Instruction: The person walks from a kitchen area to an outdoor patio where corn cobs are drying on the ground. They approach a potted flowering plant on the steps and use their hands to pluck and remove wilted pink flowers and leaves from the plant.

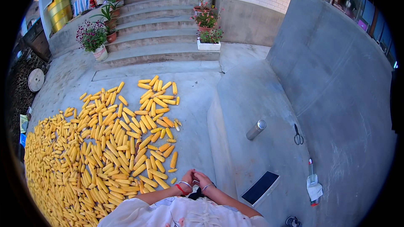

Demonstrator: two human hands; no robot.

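My left hand (188,177) and my right hand (202,178) are brought together in front of my body, low in the middle of the view. The fingers are closed and meet at the tips, and no object shows in them. A bracelet circles each wrist, with a red band beside the left one. Just left of my hands lies a wide spread of husked yellow corn cobs (122,145) on the concrete. A dark-topped flat box (260,188) is on the raised ledge to my right.
On the right ledge stand a metal flask (256,130), scissors (298,135) and a white packet (314,188), beside a grey wall (332,71). Ahead, concrete steps (155,33) rise between potted plants (92,38). A yellow drum (59,11) stands far left.
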